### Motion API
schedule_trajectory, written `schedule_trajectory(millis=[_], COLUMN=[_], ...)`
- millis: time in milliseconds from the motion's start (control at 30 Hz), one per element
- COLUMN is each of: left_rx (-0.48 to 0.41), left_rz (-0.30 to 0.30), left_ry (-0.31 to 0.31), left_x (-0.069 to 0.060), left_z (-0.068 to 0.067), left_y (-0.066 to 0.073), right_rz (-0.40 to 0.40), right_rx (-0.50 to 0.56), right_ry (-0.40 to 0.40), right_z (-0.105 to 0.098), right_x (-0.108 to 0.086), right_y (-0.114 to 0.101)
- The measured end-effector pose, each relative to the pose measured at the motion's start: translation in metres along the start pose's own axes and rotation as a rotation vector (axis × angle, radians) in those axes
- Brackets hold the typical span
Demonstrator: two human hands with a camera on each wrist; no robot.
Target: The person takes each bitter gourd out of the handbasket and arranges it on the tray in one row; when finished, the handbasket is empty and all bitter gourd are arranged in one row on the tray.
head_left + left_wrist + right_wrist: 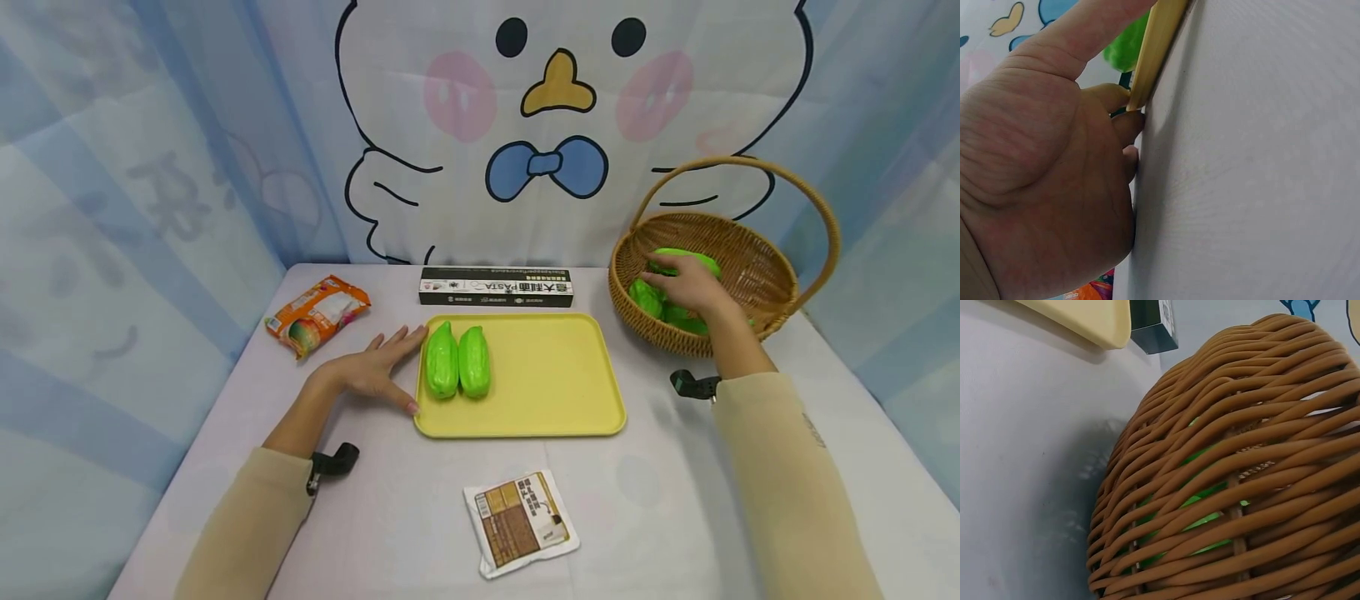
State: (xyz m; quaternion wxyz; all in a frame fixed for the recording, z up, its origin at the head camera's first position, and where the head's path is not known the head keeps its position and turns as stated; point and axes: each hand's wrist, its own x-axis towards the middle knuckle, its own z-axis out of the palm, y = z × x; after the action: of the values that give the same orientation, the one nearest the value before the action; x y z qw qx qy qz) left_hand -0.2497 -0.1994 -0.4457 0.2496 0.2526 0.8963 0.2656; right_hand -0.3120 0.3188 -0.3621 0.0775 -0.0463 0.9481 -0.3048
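Observation:
Two shiny green, ridged, elongated vegetables [442, 360], shaped like bitter melons, lie side by side at the left end of a yellow tray [551, 375]. My left hand [375, 367] rests at the tray's left edge with fingers spread, thumb and fingertips touching the rim. Over at the right, my right hand [686, 283] reaches into a wicker basket [757, 262] with its fingers against a green vegetable [701, 261]. More green pieces [645, 297] lie under that hand. Its grip is partly hidden, and the right wrist view shows only the basket's woven side [1229, 469].
A black and white pasta box [495, 287] lies behind the tray. An orange snack packet [318, 315] is at the back left. In front of the tray lies a brown and white packet [522, 522]. The basket's tall handle [828, 225] arches above it. A patterned curtain [547, 225] hangs behind the table.

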Motion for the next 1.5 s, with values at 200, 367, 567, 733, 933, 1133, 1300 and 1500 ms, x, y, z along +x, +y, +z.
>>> schedule_trajectory(millis=[200,367,567,733,933,1133,1300,1500], left_rx=[-0.002,-0.006,-0.003,0.001,0.003,0.004,0.002,0.000], left_rz=[0.005,0.001,-0.002,0.003,0.003,0.003,0.009,0.007], left_ry=[0.008,0.006,0.002,-0.001,0.000,-0.001,0.003,0.006], left_x=[0.0008,0.0009,0.0007,0.0006,0.0007,0.0007,0.0011,0.0007], left_z=[-0.0001,-0.0008,-0.0012,-0.0008,-0.0003,-0.0002,0.0005,0.0006], left_y=[-0.0007,0.0000,0.0010,0.0007,0.0003,0.0005,-0.0015,-0.0025], right_rz=[0.022,0.035,0.037,0.050,0.076,0.077,0.062,0.032], right_rx=[-0.018,-0.029,-0.087,-0.114,-0.102,-0.063,-0.079,-0.075], right_ry=[-0.027,-0.045,-0.056,-0.056,-0.046,-0.038,-0.051,-0.064], right_z=[-0.0007,0.0002,0.0016,0.0031,0.0034,0.0028,0.0034,0.0046], right_x=[-0.0003,-0.0004,0.0007,0.0003,-0.0016,-0.0018,-0.0024,-0.0025], right_y=[-0.0031,-0.0015,-0.0006,-0.0027,-0.0033,0.0003,-0.0021,-0.0057])
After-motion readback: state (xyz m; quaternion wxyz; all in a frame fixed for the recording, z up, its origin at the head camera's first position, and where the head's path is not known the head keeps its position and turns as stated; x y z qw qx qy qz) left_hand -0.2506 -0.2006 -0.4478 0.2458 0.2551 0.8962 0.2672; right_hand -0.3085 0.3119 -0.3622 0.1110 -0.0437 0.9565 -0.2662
